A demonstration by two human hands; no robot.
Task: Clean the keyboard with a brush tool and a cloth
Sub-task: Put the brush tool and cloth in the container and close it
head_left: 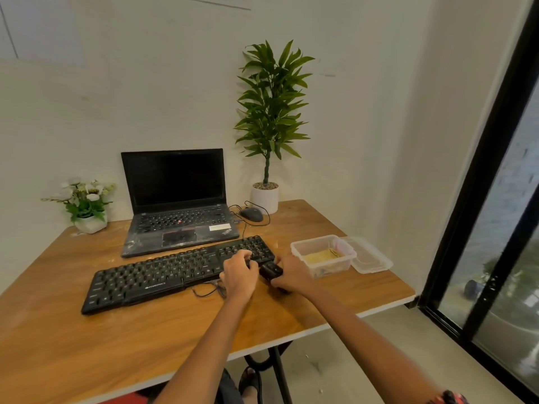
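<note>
Black Zebronics keyboard [175, 272] lies flat, desk centre; rigid, light, best steadied at edges. Left hand [239, 275] curled on its right end. Right hand [291, 277] grips small black brush tool [271, 270], likely light.

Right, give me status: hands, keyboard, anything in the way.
Left hand curled at keyboard's right end. Right hand gripping black brush tool beside it. Open plastic container close right; cloth not identifiable.
</note>
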